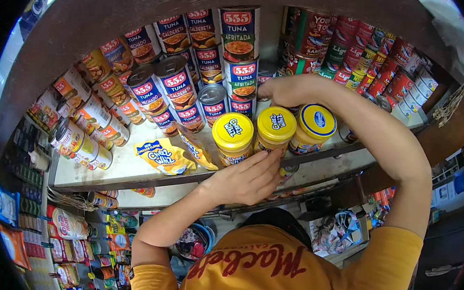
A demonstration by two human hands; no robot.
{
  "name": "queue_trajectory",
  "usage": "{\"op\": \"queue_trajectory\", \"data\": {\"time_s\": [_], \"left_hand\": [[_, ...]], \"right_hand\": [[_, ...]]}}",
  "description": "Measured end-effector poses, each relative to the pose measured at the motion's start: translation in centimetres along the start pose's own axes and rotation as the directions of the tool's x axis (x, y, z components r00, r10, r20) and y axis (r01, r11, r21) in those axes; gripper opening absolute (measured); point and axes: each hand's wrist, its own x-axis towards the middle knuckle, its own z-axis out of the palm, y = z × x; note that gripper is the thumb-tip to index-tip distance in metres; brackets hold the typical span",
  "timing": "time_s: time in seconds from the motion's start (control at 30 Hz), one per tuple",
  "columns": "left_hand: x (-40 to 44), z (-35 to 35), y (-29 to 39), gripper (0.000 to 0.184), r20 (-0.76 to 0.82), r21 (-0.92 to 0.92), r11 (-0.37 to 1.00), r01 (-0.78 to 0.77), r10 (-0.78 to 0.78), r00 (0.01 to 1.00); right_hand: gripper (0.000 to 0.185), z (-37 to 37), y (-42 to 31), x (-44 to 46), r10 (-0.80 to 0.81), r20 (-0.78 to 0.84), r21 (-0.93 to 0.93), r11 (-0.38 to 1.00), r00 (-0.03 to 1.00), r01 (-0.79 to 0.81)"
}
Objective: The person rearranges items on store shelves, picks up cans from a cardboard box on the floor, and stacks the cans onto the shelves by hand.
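My left hand (246,180) rests against the front of the middle yellow-lidded Cheez Whiz jar (276,124), its fingers stretched out along the jar's lower side. To its left stands another yellow-lidded Cheez Whiz jar (233,131). On the right is a blue-lidded jar (318,122). My right hand (281,90) reaches over behind the jars, beside the stacked 555 tuna cans (241,80). Its fingers bend downward and are partly hidden, so I cannot tell what they hold. Two yellow Cheez Whiz pouches (164,156) lie left of the jars.
More tuna cans (177,83) are stacked to the left, with white-labelled cans (82,144) at the shelf's left end. Red and green sardine cans (354,51) fill the back right. The shelf's front edge (125,183) runs below the jars. Hanging packets (70,225) are lower left.
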Motion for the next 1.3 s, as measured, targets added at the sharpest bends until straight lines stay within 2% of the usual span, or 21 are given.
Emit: {"op": "queue_trajectory", "data": {"time_s": [0.07,0.2,0.3,0.4,0.43,0.5,0.53,0.63,0.67,0.77,0.8,0.9,0.93,1.0,1.1,1.23,1.3], "left_hand": [[-0.1,0.1,0.1,0.015,-0.005,0.005,1.000,-0.004,0.004,1.000],[-0.2,0.0,0.1,0.016,0.039,-0.029,1.000,-0.003,0.004,0.999],[-0.1,-0.1,0.0,0.018,0.054,-0.041,0.999,-0.003,0.005,0.999],[-0.2,0.0,-0.1,0.020,0.085,-0.076,0.997,-0.019,0.025,0.996],[-0.1,0.1,0.0,0.020,0.082,-0.088,0.996,-0.019,0.027,0.996],[0.0,0.1,0.0,0.020,0.089,-0.098,0.995,-0.015,0.024,0.996],[0.1,0.2,0.1,0.019,0.079,-0.109,0.994,-0.011,0.020,0.997],[0.2,0.0,0.0,0.018,0.073,-0.102,0.995,-0.005,0.013,0.997],[0.2,0.0,0.0,0.018,0.070,-0.099,0.995,-0.009,0.016,0.997],[0.2,-0.1,0.0,0.017,0.063,-0.073,0.997,-0.012,0.016,0.998],[0.2,-0.1,-0.1,0.017,0.062,-0.063,0.998,-0.014,0.017,0.998],[0.2,-0.2,-0.1,0.016,0.067,-0.041,0.999,-0.022,0.025,0.997],[0.2,-0.2,-0.2,0.016,0.068,-0.045,0.999,-0.027,0.030,0.997],[0.2,-0.2,-0.2,0.016,0.053,-0.039,0.999,-0.034,0.036,0.998],[0.1,0.0,0.0,0.016,0.048,-0.040,0.999,-0.024,0.026,0.998],[0.2,-0.2,0.0,0.016,0.054,-0.025,0.999,-0.026,0.027,0.998],[0.1,-0.2,0.0,0.016,0.048,-0.029,0.999,-0.028,0.029,0.998]], "right_hand": [[0.032,-1.6,-2.8,-2.7,-0.032,0.046,-0.159,0.986,0.998,0.039],[0.037,-3.6,-5.0,-8.9,-0.210,-0.087,-0.242,0.953,0.974,0.183],[0.030,-4.2,-5.1,-14.0,-0.078,-0.306,-0.074,0.996,0.949,0.058],[0.032,-3.7,-1.8,-17.1,0.121,-0.436,-0.141,0.969,0.892,-0.201],[0.041,-3.4,0.0,-17.6,0.110,-0.435,-0.317,0.910,0.894,-0.266],[0.053,-2.3,2.0,-18.4,0.207,-0.420,-0.416,0.822,0.884,-0.390],[0.063,-1.8,2.3,-18.4,0.312,-0.400,-0.342,0.821,0.862,-0.457],[0.068,-0.9,1.6,-17.9,0.393,-0.382,-0.399,0.746,0.837,-0.532],[0.067,-0.6,0.6,-18.1,0.463,-0.361,-0.408,0.703,0.810,-0.583],[0.066,0.2,1.5,-18.1,0.382,-0.410,-0.501,0.664,0.828,-0.554],[0.060,0.5,1.6,-18.2,0.313,-0.470,-0.507,0.670,0.826,-0.542],[0.047,0.2,1.5,-18.8,0.116,-0.525,-0.489,0.770,0.843,-0.410],[0.047,0.0,0.3,-19.4,0.003,-0.566,-0.456,0.832,0.825,-0.316],[0.049,-0.3,-2.9,-20.1,-0.202,-0.665,-0.496,0.839,0.719,-0.223],[0.051,-0.6,-6.5,-19.5,-0.449,-0.689,-0.595,0.799,0.568,-0.090],[0.048,-0.4,-8.6,-16.6,-0.456,-0.701,-0.555,0.832,0.548,-0.018],[0.048,-0.2,-8.2,-14.5,-0.514,-0.673,-0.618,0.786,0.532,-0.022]]}}
